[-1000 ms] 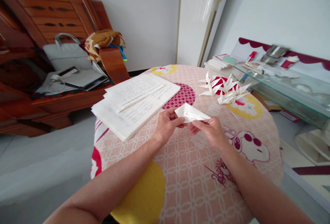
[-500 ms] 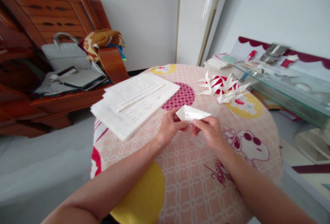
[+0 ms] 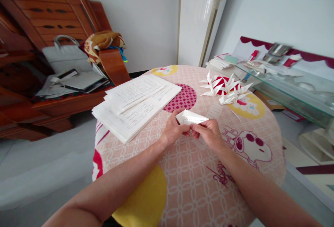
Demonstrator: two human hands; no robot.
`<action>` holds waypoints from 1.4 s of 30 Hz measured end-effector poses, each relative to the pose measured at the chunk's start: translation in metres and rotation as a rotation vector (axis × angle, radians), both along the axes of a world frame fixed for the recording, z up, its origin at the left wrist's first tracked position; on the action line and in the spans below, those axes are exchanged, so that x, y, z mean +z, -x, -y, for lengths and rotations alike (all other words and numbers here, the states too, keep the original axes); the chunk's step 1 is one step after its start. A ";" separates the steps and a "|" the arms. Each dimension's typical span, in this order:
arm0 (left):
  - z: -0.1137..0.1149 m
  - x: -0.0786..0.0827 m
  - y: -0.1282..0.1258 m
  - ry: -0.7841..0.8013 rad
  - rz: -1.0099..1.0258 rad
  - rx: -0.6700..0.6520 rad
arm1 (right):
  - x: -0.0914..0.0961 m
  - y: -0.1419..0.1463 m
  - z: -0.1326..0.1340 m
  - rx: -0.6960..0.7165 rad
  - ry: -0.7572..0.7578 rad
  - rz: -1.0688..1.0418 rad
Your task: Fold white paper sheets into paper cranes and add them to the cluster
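A small folded piece of white printed paper [image 3: 191, 117] is held just above the round table [image 3: 193, 185], which has a pink patterned cloth. My left hand [image 3: 173, 129] pinches its near left edge and my right hand [image 3: 207, 133] pinches its near right edge, the fingertips almost meeting. To the left of the hands lies a stack of printed sheets [image 3: 135, 103]. Several finished white paper cranes [image 3: 227, 89] lie in a heap at the far right of the table.
A wooden bench [image 3: 52, 80] at the left carries a grey bag [image 3: 66, 54], papers and a folded cloth. A glass shelf [image 3: 289, 84] with cups and clutter stands at the right. A white standing air conditioner [image 3: 197, 21] is behind the table.
The folded paper has flattened and sunk a little lower, and both hands have drawn closer together on it.
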State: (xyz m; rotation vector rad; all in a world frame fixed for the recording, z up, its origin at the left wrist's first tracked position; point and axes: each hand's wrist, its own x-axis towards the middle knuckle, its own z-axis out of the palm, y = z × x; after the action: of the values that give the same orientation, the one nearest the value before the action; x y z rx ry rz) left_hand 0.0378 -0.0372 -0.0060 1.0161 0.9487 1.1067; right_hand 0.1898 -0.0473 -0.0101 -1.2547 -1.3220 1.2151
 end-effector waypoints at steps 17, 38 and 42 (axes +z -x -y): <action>-0.005 -0.004 0.007 0.063 0.011 -0.034 | -0.001 -0.003 -0.001 -0.039 -0.029 -0.068; -0.007 0.001 0.013 0.045 0.046 -0.119 | 0.001 -0.010 -0.005 -0.052 0.010 -0.210; -0.010 -0.001 0.015 0.040 0.032 -0.103 | 0.003 -0.014 -0.005 -0.068 0.007 -0.219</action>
State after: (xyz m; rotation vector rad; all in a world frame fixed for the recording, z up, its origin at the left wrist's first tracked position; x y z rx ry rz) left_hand 0.0227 -0.0276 -0.0070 1.0012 0.8801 1.0117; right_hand 0.2037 -0.0419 -0.0067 -1.1271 -1.1087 1.2708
